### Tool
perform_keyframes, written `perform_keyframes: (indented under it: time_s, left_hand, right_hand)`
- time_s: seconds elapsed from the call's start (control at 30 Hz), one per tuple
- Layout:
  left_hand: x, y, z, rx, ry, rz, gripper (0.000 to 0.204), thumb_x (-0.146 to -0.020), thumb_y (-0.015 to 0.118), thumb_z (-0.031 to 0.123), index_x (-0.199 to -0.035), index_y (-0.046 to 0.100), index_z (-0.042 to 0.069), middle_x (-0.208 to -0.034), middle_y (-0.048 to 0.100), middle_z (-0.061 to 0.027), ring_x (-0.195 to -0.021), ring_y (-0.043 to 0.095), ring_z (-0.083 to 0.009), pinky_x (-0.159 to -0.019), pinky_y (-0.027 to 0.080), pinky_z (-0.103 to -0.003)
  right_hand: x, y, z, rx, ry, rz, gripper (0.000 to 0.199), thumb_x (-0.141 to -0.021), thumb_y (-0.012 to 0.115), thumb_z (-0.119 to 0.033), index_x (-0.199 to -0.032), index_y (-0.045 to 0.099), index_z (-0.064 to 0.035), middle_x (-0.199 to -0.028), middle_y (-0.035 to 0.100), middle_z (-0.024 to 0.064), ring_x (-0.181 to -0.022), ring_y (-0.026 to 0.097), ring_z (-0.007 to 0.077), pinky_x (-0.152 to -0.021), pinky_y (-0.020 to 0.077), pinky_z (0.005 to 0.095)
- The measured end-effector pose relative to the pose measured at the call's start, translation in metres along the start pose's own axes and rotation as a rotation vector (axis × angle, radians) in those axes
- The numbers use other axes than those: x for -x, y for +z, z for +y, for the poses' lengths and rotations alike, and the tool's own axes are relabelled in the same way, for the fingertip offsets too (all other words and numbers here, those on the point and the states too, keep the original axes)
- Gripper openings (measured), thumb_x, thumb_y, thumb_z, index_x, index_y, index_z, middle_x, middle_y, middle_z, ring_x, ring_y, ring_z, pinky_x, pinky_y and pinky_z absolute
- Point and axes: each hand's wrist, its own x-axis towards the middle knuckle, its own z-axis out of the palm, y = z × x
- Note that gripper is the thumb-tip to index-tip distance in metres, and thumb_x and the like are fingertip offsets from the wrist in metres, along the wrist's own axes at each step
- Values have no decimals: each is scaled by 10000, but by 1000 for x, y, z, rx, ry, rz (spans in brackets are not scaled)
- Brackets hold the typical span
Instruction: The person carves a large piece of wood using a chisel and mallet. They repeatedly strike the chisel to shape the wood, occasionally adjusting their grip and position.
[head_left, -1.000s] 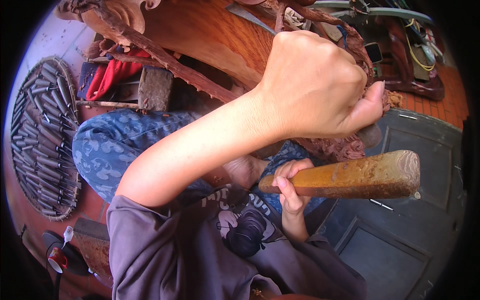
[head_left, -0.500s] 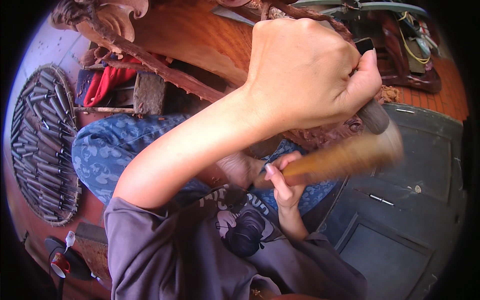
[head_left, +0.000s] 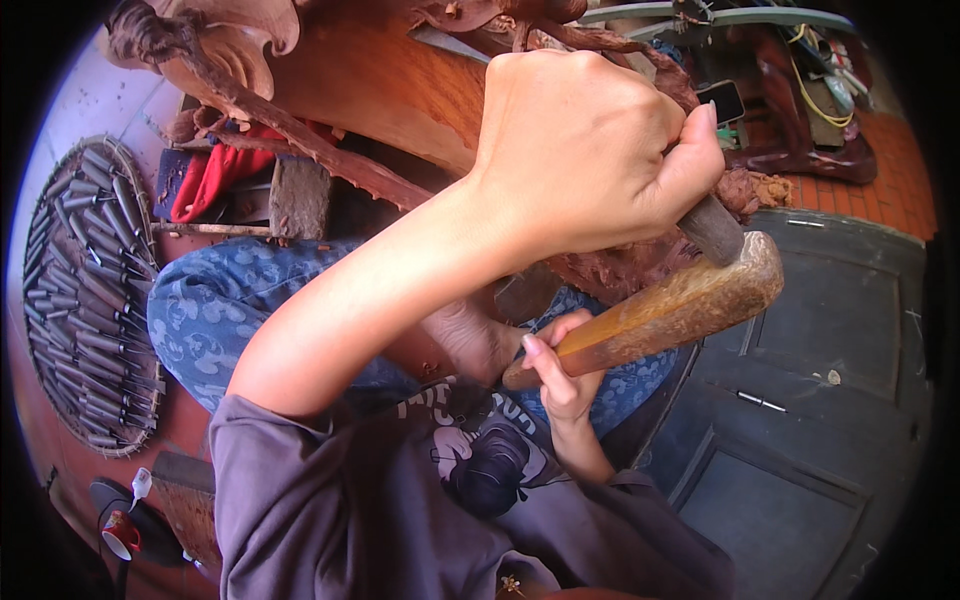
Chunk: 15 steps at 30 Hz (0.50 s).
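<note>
My left hand [head_left: 590, 150] is closed in a fist around the dark wooden handle of a chisel [head_left: 712, 230]. Only the handle's butt end shows below the fist; the blade is hidden behind the hand. In my right hand [head_left: 565, 375] is a worn wooden mallet [head_left: 680, 310], gripped at its narrow end, its thick end up against the chisel's butt. Beyond and beneath my left hand lies a reddish-brown wood carving [head_left: 620, 270] with rough, branch-like parts. Where the blade meets the wood cannot be seen.
At the left, a round woven tray [head_left: 150, 400] holds many dark-handled chisels. A wood block [head_left: 300, 195] and red cloth [head_left: 215, 180] sit near the carving. Dark panelled boards [head_left: 770, 460] lie at the right. A red cup [head_left: 120, 535] stands lower left.
My left hand and the chisel have shifted a little to the left. The mallet, blurred by motion before, is now sharp and slightly farther left, at the chisel's butt.
</note>
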Motion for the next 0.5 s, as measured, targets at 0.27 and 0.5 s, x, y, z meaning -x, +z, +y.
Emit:
perform_keyframes:
  time_s: [0.27, 0.5]
  left_hand:
    - [5, -3, -6, -22, 62, -26, 399, -892, 588, 257, -523, 579, 106, -490, 523, -72, -445, 543, -266, -409, 382, -374]
    - [8, -18, -1, -107, 179, -37, 355, -844, 617, 220, -515, 560, 100, -474, 504, -61, -411, 514, -245, -420, 390, -361]
  right_hand:
    - [-3, -3, 2, -56, 22, 24, 254, -818, 669, -1, -867, 426, -58, -718, 529, 37, -664, 514, 120, -666, 406, 269]
    - [4, -6, 12, -80, 45, -71, 286, -794, 675, 29, -960, 450, -36, -755, 575, 56, -662, 567, 133, -693, 468, 302]
